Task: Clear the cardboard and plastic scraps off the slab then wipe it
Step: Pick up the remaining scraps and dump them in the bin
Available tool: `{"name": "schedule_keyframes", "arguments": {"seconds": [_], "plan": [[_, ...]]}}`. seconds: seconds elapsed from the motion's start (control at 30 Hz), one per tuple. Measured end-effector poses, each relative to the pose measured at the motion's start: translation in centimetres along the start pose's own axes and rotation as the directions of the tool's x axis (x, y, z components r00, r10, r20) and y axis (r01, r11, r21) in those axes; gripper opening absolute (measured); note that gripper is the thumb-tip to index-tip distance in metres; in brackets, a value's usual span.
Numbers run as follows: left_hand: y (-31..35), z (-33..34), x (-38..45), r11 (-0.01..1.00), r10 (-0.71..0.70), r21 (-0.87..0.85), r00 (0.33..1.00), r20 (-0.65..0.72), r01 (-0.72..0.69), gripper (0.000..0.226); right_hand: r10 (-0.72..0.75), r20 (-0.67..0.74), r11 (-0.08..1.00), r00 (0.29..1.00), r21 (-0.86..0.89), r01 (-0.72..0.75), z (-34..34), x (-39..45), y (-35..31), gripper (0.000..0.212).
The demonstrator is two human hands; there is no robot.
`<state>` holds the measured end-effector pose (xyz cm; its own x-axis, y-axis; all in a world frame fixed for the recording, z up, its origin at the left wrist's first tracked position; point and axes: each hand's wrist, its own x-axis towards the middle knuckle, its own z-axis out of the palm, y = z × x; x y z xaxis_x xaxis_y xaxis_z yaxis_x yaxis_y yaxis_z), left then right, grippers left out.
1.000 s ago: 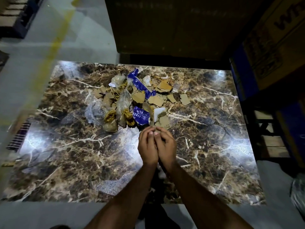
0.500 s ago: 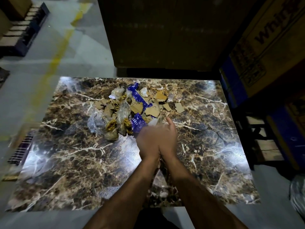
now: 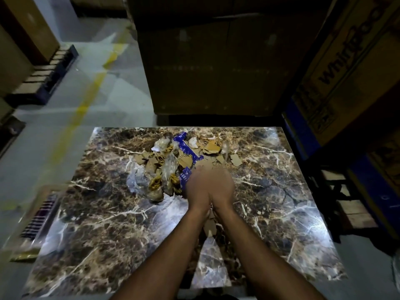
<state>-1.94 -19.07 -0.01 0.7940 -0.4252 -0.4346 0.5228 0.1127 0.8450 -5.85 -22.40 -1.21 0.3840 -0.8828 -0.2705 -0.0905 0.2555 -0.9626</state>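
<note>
A brown marble slab [image 3: 108,234] carries a pile of scraps on its far middle: tan cardboard pieces [image 3: 213,147], blue plastic wrapper strips [image 3: 186,148] and crumpled clear plastic [image 3: 135,180]. My left hand [image 3: 198,187] and my right hand [image 3: 221,184] are pressed side by side, backs up, at the near right edge of the pile. Both are motion-blurred and their fingers cannot be made out. A tan cardboard scrap [image 3: 209,226] shows between my wrists, nearer to me than the pile.
Tall cardboard boxes [image 3: 216,61] stand right behind the slab, and a printed box [image 3: 346,61] rises at the right. A wooden pallet [image 3: 350,208] sits low beside the right edge. Grey floor with a yellow line [image 3: 86,98] and a grate [image 3: 41,215] lie to the left.
Both hands have moved forward together from the bare slab to the near edge of the scrap pile. The camera has tilted up, showing more of the boxes behind.
</note>
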Motion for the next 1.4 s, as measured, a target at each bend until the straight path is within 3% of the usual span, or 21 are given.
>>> {"name": "schedule_keyframes", "arguments": {"seconds": [0.17, 0.4, 0.53, 0.6, 0.7, 0.8, 1.13, 1.27, 1.4], "plan": [[1.1, -0.1, 0.2, 0.994, 0.073, 0.085, 0.997, -0.011, -0.072, 0.022, -0.092, -0.027, 0.995, 0.995, 0.034, 0.093, 0.8, -0.6, -1.6, 0.013], [2.8, -0.6, -0.3, 0.993, 0.116, -0.025, 0.993, -0.001, -0.116, 0.016, -0.164, 0.012, 0.965, 0.986, 0.208, 0.158, 2.0, -1.3, -3.4, 0.024], [3.4, -0.9, -0.5, 0.994, 0.088, -0.061, 0.995, -0.050, -0.091, 0.011, -0.151, 0.027, 0.962, 0.988, 0.235, 0.140, 2.4, -1.5, -3.8, 0.055], [3.5, -1.1, -0.4, 0.992, 0.098, -0.073, 0.993, -0.071, -0.103, 0.014, -0.136, 0.016, 0.982, 0.991, 0.136, 0.133, 2.6, -1.5, -3.7, 0.052], [4.0, -1.3, -0.5, 0.982, 0.175, -0.053, 0.981, -0.079, -0.179, 0.011, -0.184, -0.013, 0.980, 0.983, 0.074, 0.184, 2.8, -1.9, -3.9, 0.027], [4.3, -1.5, -0.9, 0.973, 0.222, -0.056, 0.974, -0.045, -0.224, 0.007, -0.197, 0.003, 0.971, 0.980, 0.139, 0.195, 2.8, -2.0, -3.8, 0.032], [3.8, -1.4, -1.0, 0.975, 0.218, 0.036, 0.974, 0.067, -0.221, 0.025, -0.177, 0.157, 0.984, 0.972, 0.026, 0.175, 2.1, -2.8, -3.8, 0.033], [2.1, -2.0, -0.3, 0.953, 0.241, 0.116, 0.932, 0.271, -0.280, 0.040, -0.057, 0.051, 0.998, 0.997, 0.006, 0.056, 1.5, -3.2, -2.5, 0.023], [-0.3, -2.5, 0.7, 0.821, 0.327, 0.387, 0.901, 0.283, -0.420, 0.035, 0.043, -0.015, 0.999, 0.999, -0.017, -0.044, 1.2, -2.7, -0.4, 0.030]]}}
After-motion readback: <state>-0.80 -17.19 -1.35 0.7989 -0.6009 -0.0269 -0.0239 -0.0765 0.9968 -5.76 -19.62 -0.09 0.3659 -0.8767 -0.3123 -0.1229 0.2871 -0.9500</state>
